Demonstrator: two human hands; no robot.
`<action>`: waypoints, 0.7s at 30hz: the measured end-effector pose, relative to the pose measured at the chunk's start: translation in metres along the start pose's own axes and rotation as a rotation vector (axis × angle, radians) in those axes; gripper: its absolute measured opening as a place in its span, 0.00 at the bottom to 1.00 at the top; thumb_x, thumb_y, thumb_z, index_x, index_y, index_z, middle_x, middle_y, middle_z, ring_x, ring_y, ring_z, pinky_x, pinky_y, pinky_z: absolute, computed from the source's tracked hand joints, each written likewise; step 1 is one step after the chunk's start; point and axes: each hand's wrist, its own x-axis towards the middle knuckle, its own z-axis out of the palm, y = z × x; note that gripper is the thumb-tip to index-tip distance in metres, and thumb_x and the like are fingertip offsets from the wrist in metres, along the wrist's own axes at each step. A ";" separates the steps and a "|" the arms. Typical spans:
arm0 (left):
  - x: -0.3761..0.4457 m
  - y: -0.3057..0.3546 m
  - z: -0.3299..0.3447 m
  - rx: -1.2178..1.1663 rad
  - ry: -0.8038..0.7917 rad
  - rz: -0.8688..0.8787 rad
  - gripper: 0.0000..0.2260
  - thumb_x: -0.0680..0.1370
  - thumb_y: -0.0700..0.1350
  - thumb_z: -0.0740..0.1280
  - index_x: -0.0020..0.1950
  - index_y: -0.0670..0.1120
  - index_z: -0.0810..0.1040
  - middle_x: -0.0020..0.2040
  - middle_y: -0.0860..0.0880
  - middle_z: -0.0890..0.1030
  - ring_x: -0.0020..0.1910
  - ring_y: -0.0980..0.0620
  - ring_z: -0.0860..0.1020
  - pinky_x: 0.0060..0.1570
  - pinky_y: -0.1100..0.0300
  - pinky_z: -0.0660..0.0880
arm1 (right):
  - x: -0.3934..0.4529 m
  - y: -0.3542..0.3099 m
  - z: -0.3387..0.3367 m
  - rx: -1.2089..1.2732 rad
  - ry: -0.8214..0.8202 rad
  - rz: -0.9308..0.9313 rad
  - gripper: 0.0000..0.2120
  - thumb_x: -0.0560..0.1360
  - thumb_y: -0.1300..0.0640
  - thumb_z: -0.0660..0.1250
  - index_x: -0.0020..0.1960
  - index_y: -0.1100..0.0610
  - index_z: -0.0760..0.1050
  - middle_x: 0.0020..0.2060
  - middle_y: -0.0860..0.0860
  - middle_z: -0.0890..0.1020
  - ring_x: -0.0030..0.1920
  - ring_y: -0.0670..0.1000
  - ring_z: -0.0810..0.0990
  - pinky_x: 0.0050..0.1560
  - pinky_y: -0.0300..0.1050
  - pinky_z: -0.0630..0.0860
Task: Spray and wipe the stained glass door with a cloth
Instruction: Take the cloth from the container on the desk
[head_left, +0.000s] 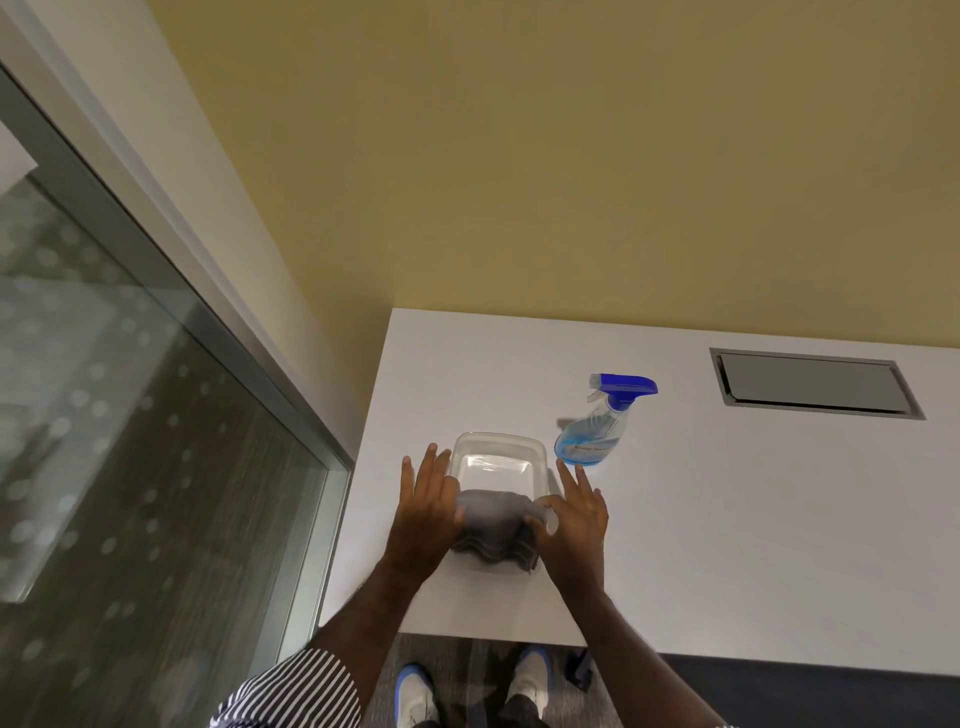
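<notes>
On our far left stands the glass door (104, 415), its pane dotted with pale spots and set in a grey metal frame; it is well apart from our hands, so no spraying or wiping has begun, as far as we can judge.

Moving right, our left hand (423, 512) presses the left edge of a folded grey cloth (493, 525), fingers straight and thumb tucked against the fabric. The cloth is in several layers and lies half over the near rim of a clear plastic container (498, 457) on the white surface (727, 519). We take it that the container stores the cloths and that we are lifting this one out, squeezing it from both sides so the folds stay together.

Our right hand (574, 519) mirrors the left, thumb and palm against the cloth's right edge, fingers extended toward the spray bottle (597, 431). That bottle, blue-liquid with a blue trigger head, stands just beyond the right fingertips, untouched, handy for the next reach.

Farther right, a grey recessed panel (815, 384) sits in the surface.
</notes>
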 end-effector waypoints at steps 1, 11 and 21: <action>-0.002 -0.001 0.002 -0.003 0.051 0.014 0.15 0.77 0.53 0.72 0.46 0.40 0.82 0.64 0.36 0.81 0.70 0.32 0.73 0.65 0.29 0.72 | -0.001 -0.002 -0.002 0.029 -0.009 0.023 0.10 0.80 0.45 0.68 0.52 0.50 0.83 0.78 0.51 0.68 0.81 0.57 0.59 0.80 0.63 0.51; -0.019 -0.010 0.008 -0.138 0.274 0.075 0.12 0.81 0.50 0.70 0.53 0.41 0.82 0.69 0.36 0.78 0.76 0.35 0.68 0.71 0.28 0.65 | -0.013 -0.023 -0.025 0.131 0.091 0.051 0.20 0.76 0.37 0.63 0.50 0.50 0.84 0.75 0.54 0.74 0.78 0.58 0.66 0.73 0.63 0.64; -0.030 -0.021 -0.035 -0.539 0.212 -0.017 0.11 0.82 0.52 0.63 0.60 0.48 0.77 0.78 0.48 0.67 0.82 0.51 0.56 0.82 0.49 0.42 | -0.024 -0.043 -0.048 0.211 0.127 -0.020 0.08 0.75 0.48 0.72 0.52 0.50 0.83 0.77 0.49 0.70 0.78 0.54 0.66 0.74 0.57 0.64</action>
